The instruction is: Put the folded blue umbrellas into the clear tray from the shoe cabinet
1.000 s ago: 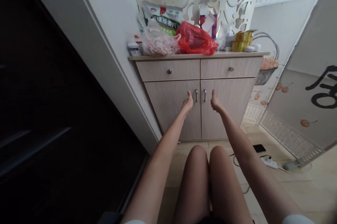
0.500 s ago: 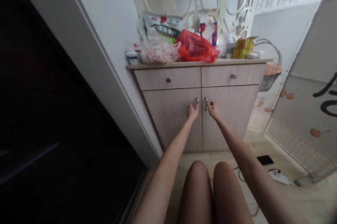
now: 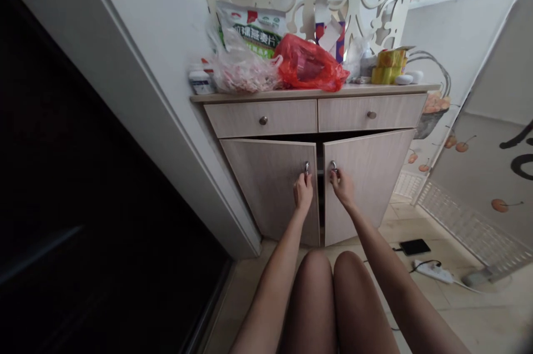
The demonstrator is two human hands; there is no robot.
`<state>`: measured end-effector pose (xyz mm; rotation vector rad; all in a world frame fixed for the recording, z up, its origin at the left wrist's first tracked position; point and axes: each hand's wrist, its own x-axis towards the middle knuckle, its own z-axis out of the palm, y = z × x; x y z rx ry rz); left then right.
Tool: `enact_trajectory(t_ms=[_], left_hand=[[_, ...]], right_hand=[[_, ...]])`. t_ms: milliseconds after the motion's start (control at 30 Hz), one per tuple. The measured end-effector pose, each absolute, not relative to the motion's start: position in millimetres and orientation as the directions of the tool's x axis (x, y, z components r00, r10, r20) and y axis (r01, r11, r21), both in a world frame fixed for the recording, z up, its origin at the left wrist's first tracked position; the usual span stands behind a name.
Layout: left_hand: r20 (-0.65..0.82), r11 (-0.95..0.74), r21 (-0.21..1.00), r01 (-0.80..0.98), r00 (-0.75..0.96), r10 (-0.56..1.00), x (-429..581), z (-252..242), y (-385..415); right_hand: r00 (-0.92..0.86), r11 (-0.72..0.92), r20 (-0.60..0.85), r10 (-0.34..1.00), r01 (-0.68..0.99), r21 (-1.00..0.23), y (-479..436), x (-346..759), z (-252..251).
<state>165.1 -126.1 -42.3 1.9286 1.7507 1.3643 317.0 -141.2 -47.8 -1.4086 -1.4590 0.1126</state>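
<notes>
Fingers of my left hand (image 3: 303, 192) are closed on the metal handle (image 3: 307, 166) of the left cabinet door (image 3: 266, 182). With my right hand (image 3: 342, 186) I grip the matching handle (image 3: 333, 165) on the right cabinet door (image 3: 370, 176). Both doors stand slightly ajar, with a dark gap between them and along their top edges. A bit of a shelf shows in the gap; the rest of the inside is hidden. Above the doors, two shut drawers carry round knobs, the left knob (image 3: 263, 120) and the right knob (image 3: 371, 115).
On the cabinet top (image 3: 250, 97) lie a red plastic bag (image 3: 308, 65), a clear bag (image 3: 250, 71), an oat flakes packet (image 3: 260, 26), a white bottle (image 3: 200, 81) and yellow rolls (image 3: 389, 68). A phone (image 3: 415, 247) and a power strip (image 3: 433, 271) rest on the floor at right.
Both cabinet doors have swung from closed to partly open toward me. My hands, closed on the handles, have come nearer and slightly farther apart.
</notes>
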Motion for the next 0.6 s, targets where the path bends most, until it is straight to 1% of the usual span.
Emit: enact_trajectory(t_ms=[100, 200, 300, 433, 533, 600], left_hand=[[0.600, -0.396, 0.691, 0.604, -0.173, 0.781, 139, -59, -163], [0.660, -0.437, 0.694, 0.571, -0.262, 0.704, 104, -72, -204], [0.673, -0.380, 0.698, 0.607, -0.374, 0.638, 64, -79, -238], [0.672, -0.277, 0.711, 0.646, -0.511, 0.536, 6, -84, -269], [0.650, -0.167, 0.729, 0.664, -0.595, 0.472, -39, -83, -283], [0.613, -0.091, 0.759, 0.645, -0.661, 0.432, -70, -81, -287]], right_hand=[[0.270, 0.353, 0.635, 0.724, 0.645, -0.678, -194, 336, -58], [0.362, 0.321, 0.652, 0.666, 0.649, -0.690, -252, 363, -66], [0.470, 0.252, 0.632, 0.616, 0.643, -0.724, -302, 394, -69], [0.556, 0.159, 0.618, 0.556, 0.659, -0.735, -350, 436, -71], [0.646, 0.029, 0.592, 0.482, 0.664, -0.748, -373, 471, -80], [0.702, -0.034, 0.570, 0.427, 0.642, -0.766, -382, 498, -88]])
